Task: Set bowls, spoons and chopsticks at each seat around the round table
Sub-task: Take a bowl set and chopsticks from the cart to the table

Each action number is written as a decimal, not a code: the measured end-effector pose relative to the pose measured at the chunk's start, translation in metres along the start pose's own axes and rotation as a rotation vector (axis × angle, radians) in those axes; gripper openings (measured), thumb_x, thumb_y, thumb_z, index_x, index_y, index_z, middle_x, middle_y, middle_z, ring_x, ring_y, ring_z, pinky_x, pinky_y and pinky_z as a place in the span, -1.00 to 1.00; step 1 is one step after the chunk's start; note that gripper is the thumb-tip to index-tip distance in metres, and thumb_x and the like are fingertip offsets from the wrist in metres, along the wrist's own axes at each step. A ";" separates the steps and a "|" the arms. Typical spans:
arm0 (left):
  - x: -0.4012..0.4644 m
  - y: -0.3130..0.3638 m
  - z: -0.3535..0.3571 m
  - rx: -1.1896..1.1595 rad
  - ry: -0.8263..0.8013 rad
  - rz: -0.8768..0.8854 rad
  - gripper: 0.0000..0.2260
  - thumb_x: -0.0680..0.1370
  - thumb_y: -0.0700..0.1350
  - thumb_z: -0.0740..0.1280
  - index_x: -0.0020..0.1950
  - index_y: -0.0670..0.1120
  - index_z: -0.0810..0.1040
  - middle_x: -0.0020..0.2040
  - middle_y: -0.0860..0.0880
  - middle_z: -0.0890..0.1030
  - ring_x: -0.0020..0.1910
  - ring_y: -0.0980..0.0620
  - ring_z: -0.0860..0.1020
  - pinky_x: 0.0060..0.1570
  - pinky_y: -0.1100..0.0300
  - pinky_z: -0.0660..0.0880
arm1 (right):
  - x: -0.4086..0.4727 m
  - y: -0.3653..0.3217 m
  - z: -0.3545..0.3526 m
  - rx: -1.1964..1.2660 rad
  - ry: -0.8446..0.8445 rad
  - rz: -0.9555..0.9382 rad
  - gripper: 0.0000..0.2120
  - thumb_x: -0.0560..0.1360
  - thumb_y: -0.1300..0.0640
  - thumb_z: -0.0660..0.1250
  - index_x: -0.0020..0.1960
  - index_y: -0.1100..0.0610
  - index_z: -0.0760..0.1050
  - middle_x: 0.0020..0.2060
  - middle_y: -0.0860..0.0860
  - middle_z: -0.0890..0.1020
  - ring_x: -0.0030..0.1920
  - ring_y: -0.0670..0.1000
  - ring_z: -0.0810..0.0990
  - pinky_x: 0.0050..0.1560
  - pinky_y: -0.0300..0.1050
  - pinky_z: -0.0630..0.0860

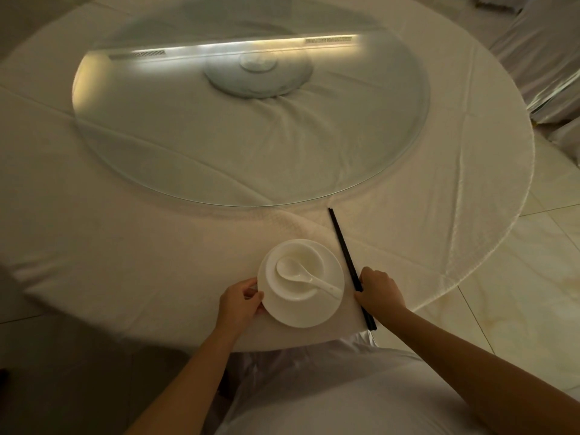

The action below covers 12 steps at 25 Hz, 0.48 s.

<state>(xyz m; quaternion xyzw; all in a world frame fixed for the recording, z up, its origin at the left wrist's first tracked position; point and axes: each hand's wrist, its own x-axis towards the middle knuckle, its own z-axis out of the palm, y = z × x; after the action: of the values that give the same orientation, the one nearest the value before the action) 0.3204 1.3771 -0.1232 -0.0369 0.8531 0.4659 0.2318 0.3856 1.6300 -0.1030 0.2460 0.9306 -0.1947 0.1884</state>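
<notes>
A white bowl (284,288) stands on a white plate (314,318) at the near edge of the round table (125,246). In the bowl lies a white spoon (301,276), its handle pointing right. My left hand (241,301) grips the plate's left rim, thumb on top. A pair of black chopsticks (343,249) lies just right of the plate, pointing towards the table's centre. My right hand (379,290) pinches the chopsticks near their lower end.
A large glass turntable (219,152) covers the middle of the table on a round base (257,76). A white-covered chair (314,387) stands below me at this seat. More covered chairs (539,58) stand at the far right over a tiled floor (518,293).
</notes>
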 end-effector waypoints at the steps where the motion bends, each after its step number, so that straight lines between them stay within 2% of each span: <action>1: 0.000 0.001 0.000 0.010 0.000 0.003 -0.66 0.50 -0.28 0.32 0.27 -0.11 0.51 -0.25 -0.01 0.59 -0.30 0.10 0.58 -0.18 0.17 0.57 | 0.000 -0.001 0.000 0.000 0.001 0.002 -0.91 0.46 0.25 0.24 -0.13 0.18 0.32 -0.25 0.06 0.42 -0.25 0.06 0.41 -0.34 -0.18 0.29; 4: 0.000 0.002 -0.002 0.023 -0.010 0.004 -0.66 0.50 -0.27 0.33 0.27 -0.11 0.51 -0.20 -0.05 0.61 -0.29 0.11 0.59 -0.15 0.16 0.57 | 0.000 -0.003 -0.001 -0.003 -0.010 0.021 -0.88 0.46 0.23 0.26 -0.15 0.17 0.31 -0.30 0.03 0.41 -0.26 0.05 0.41 -0.37 -0.21 0.30; 6: 0.000 0.002 -0.006 0.036 -0.018 -0.009 -0.66 0.50 -0.24 0.34 0.28 -0.12 0.50 -0.18 -0.08 0.63 -0.28 0.08 0.61 -0.09 0.09 0.59 | -0.002 -0.003 -0.008 -0.012 -0.009 0.034 -0.89 0.47 0.17 0.28 -0.10 0.19 0.38 -0.19 0.10 0.50 -0.22 0.06 0.45 -0.26 -0.17 0.40; 8: -0.001 0.004 -0.016 0.062 0.001 -0.033 -0.63 0.48 -0.21 0.36 0.30 -0.15 0.48 -0.19 -0.08 0.64 -0.27 0.03 0.62 -0.04 0.06 0.59 | -0.003 -0.008 -0.023 -0.053 0.016 0.033 -0.78 0.49 0.09 0.28 0.05 0.21 0.46 -0.03 0.12 0.57 -0.10 0.08 0.55 -0.13 -0.12 0.48; 10: -0.004 0.012 -0.028 0.121 0.015 -0.029 -0.64 0.49 -0.18 0.35 0.28 -0.16 0.48 -0.23 -0.02 0.60 -0.29 0.03 0.61 -0.06 0.14 0.56 | -0.003 -0.021 -0.043 -0.122 0.054 0.000 -0.74 0.51 0.05 0.24 0.12 0.18 0.48 0.05 0.10 0.57 -0.01 0.09 0.58 -0.05 -0.09 0.51; 12: -0.013 0.025 -0.048 0.178 0.035 0.012 -0.69 0.51 -0.14 0.32 0.24 -0.15 0.52 -0.15 -0.06 0.62 -0.23 0.00 0.62 -0.07 0.19 0.52 | -0.007 -0.049 -0.062 -0.174 0.073 -0.070 -0.75 0.52 0.06 0.21 0.12 0.16 0.49 0.04 0.08 0.57 -0.03 0.07 0.57 -0.09 -0.11 0.48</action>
<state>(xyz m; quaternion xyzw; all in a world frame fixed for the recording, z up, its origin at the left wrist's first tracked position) 0.3074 1.3504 -0.0761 -0.0190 0.8953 0.3889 0.2167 0.3495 1.6167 -0.0339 0.2030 0.9583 -0.1106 0.1679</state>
